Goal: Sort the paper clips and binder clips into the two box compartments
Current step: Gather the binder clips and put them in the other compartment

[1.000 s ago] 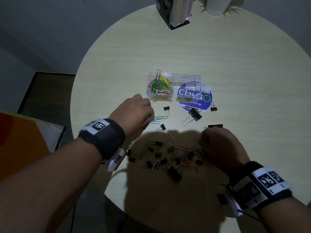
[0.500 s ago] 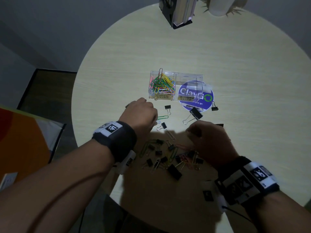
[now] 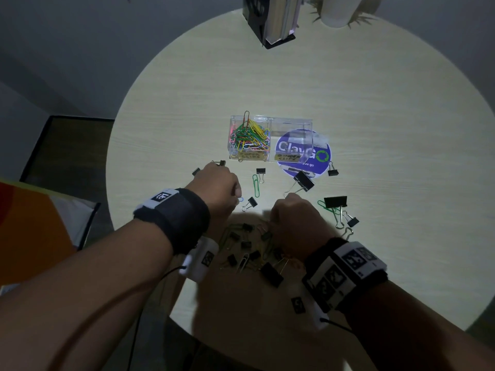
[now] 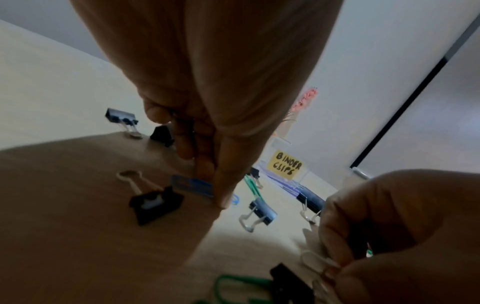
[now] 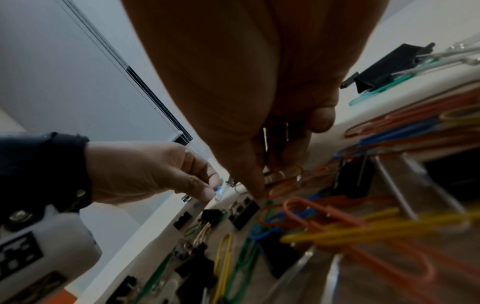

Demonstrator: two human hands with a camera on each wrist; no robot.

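Down low, left hand pinches a blue clip between thumb and fingertips, against the worktop. Right hand is curled tight on the wire handles of a binder clip, over the loose pile; what else it holds is hidden. Clear box sits at 12 o'clock from both hands: left compartment full of coloured paper clips, right compartment, labelled "BINDER CLIPS", partly over a blue sticker. Green clip lies between hands and box. Big binder clip at 1 o'clock of the right hand; another at 3 o'clock.
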